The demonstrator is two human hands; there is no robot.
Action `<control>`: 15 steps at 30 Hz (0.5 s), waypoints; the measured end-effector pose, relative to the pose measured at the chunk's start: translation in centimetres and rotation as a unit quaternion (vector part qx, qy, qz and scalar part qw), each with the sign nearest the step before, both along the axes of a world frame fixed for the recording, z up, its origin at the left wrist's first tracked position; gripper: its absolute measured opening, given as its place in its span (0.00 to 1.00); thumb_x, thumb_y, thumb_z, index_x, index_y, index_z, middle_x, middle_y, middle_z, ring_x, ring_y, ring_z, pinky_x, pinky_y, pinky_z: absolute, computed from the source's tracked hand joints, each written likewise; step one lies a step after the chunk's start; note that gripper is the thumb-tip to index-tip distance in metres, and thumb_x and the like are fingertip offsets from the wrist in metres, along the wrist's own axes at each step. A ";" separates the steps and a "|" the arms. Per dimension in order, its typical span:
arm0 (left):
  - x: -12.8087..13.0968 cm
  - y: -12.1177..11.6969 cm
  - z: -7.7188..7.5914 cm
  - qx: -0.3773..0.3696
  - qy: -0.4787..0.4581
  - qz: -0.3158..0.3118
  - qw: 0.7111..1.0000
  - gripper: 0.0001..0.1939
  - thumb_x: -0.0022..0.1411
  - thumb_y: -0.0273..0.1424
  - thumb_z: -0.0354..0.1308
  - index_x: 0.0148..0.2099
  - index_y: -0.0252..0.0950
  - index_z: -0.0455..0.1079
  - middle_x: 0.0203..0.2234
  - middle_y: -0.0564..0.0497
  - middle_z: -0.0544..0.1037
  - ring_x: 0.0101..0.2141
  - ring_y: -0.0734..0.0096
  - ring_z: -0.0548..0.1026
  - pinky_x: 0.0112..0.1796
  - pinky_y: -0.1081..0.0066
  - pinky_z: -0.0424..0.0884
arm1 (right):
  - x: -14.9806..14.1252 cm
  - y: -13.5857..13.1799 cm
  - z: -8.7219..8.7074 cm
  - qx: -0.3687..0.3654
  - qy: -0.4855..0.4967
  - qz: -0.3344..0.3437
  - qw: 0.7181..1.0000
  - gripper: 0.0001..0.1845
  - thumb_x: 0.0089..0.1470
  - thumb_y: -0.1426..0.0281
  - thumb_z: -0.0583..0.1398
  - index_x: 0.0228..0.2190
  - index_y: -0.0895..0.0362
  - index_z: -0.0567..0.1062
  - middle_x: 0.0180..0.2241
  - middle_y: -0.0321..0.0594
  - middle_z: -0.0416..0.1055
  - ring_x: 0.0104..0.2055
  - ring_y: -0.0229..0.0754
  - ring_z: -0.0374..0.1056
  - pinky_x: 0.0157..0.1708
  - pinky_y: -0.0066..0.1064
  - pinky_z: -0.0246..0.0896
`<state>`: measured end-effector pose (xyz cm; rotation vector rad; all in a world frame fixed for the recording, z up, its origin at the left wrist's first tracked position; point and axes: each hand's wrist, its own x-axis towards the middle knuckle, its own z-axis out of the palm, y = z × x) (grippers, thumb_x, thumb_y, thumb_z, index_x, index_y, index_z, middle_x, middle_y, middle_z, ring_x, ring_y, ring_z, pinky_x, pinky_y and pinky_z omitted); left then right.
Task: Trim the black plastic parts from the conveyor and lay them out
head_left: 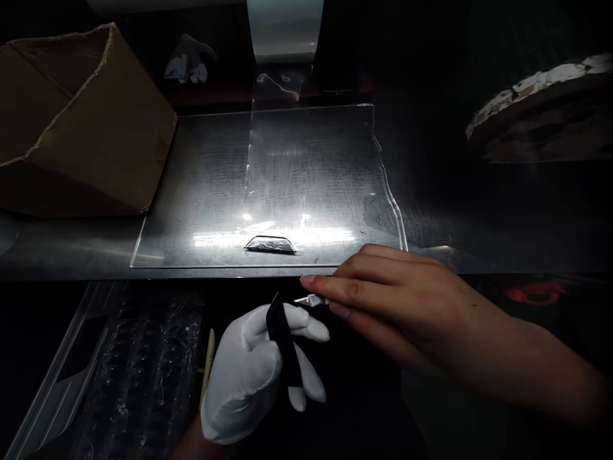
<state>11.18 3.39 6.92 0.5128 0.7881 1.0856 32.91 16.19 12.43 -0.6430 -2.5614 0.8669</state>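
Note:
My left hand (pixel 244 377), in a white glove, is closed around a small flat black piece (pixel 283 345) with slanted, pointed ends. The piece is held upright between thumb and fingers. My bare right hand (pixel 407 306) is closed on a small knife (pixel 313 299); only its thin bright tip and a pale metal part show, and the rest is hidden in the fingers. The knife tip points left, just above the gloved fingertips and apart from the black piece. A trapezoid piece (pixel 271 244) with a shiny silver face and dark edge lies on the clear sheet ahead.
A clear sheet (pixel 211 160) covers part of the metal table (pixel 431 217). An open cardboard box (pixel 115 140) stands at left, and a glove (pixel 189 61) lies behind. Below the table edge are a clear plastic tray (pixel 143 358) and a red object (pixel 534 292).

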 end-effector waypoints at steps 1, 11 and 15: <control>0.1 0.0 0.0 -0.005 -0.007 -0.002 1.000 0.22 0.68 0.49 0.63 0.55 0.39 0.77 0.33 0.48 0.83 0.22 0.78 0.77 0.24 0.82 0.73 | -0.1 0.1 0.2 0.023 -0.016 0.002 1.000 0.18 0.71 0.70 0.59 0.60 0.53 0.77 0.40 0.38 0.78 0.41 0.39 0.71 0.39 0.32 0.66; 0.7 0.5 1.4 -0.066 0.003 0.004 0.998 0.19 0.63 0.45 0.69 0.51 0.40 0.80 0.40 0.46 0.83 0.26 0.70 0.83 0.22 0.82 0.74 | -0.3 0.2 0.5 0.120 -0.096 0.014 0.988 0.17 0.74 0.63 0.56 0.58 0.49 0.77 0.36 0.36 0.77 0.36 0.40 0.69 0.32 0.33 0.60; 0.9 0.4 1.7 -0.082 0.052 0.015 0.995 0.19 0.63 0.45 0.69 0.50 0.39 0.80 0.39 0.46 0.82 0.26 0.70 0.82 0.22 0.80 0.73 | -0.4 0.1 0.5 0.138 -0.117 0.013 0.983 0.16 0.71 0.65 0.58 0.57 0.50 0.78 0.35 0.38 0.77 0.35 0.42 0.68 0.29 0.33 0.55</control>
